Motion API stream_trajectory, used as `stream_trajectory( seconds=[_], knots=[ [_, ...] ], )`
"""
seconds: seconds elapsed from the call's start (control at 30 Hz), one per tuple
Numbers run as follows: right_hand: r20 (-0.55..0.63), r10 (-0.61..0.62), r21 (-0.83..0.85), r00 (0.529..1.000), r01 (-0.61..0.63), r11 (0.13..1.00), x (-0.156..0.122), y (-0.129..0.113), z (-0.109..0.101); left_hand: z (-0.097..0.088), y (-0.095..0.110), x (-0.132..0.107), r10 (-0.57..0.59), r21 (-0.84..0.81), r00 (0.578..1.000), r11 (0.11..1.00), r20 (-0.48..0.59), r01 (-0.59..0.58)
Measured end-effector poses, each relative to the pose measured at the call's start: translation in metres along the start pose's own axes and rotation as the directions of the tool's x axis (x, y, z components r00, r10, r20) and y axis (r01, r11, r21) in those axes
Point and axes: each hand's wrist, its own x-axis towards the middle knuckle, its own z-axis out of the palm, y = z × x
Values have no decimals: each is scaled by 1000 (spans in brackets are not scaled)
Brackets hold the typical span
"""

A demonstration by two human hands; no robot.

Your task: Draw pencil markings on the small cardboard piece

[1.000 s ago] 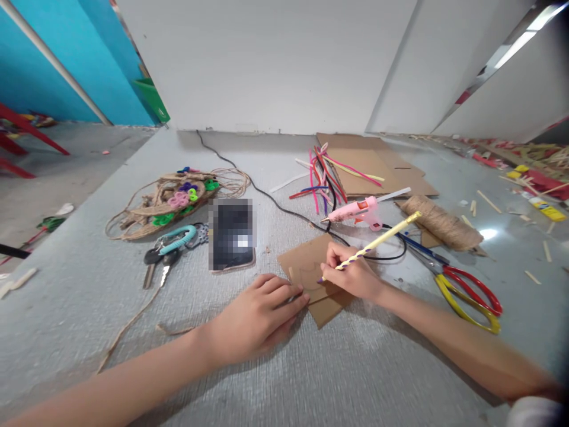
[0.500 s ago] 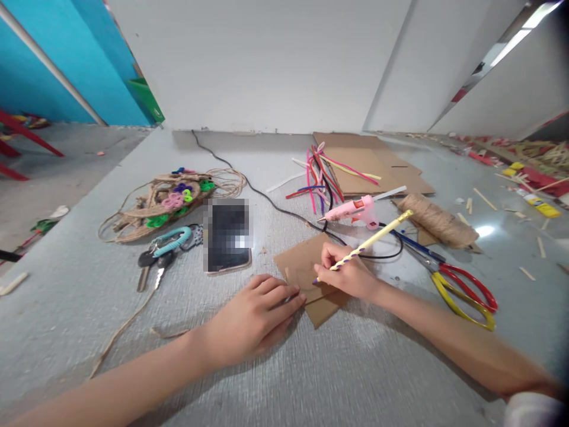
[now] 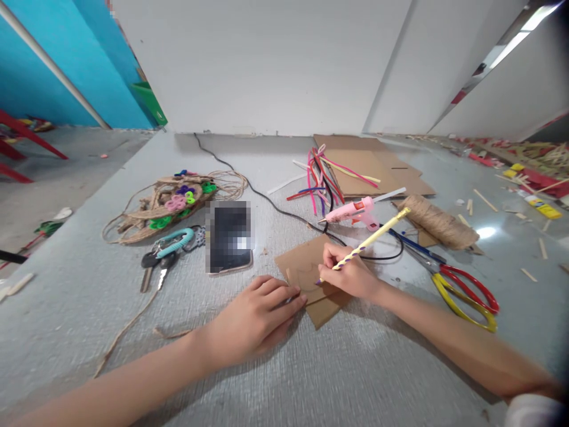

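A yellow pencil (image 3: pixel 371 240) with purple spots is pinched in my right hand (image 3: pixel 351 273). Its tip touches a small piece of brown cardboard (image 3: pixel 302 261), where a faint curved line shows. My left hand (image 3: pixel 262 311) lies flat with its fingers stretched out, the fingertips resting on the cardboard's left lower edge. Another cardboard piece (image 3: pixel 322 314) sticks out from under the first. Just beyond my right hand lies a pink glue gun (image 3: pixel 353 212) with a clear stick in its back.
Scissors (image 3: pixel 457 290) and a twine roll (image 3: pixel 438 222) lie to the right. Pipe cleaners (image 3: pixel 317 178) rest by larger cardboard (image 3: pixel 377 163) at the back. A phone (image 3: pixel 229 237), keys (image 3: pixel 155 264) and a twine piece with coloured flowers (image 3: pixel 178 198) are on the left. A black cord (image 3: pixel 262 193) crosses the table.
The pencil tip has moved slightly to the right on the cardboard, and more of the curved line shows. My left hand stays in place. The view has shifted a little.
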Motion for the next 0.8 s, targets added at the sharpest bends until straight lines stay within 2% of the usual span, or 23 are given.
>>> stream_trajectory(
  seconds=[0.33,0.6,0.67,0.8],
  knots=[
    [-21,35,44,999,-34,998,0,-1,0,-2,1,1,-1,-7,1000,1000,7,1],
    [-5,15,0,1000,-15,1000,0,-1,0,0,0,0,-10,-18,1000,1000,29,10],
    [-13,19,30,1000,-19,999,0,-1,1,0,0,0,-10,-16,1000,1000,27,10],
    [-88,92,216,992,-71,974,0,2,-2,-1,0,-1,-4,-7,1000,1000,18,5]
  ],
)
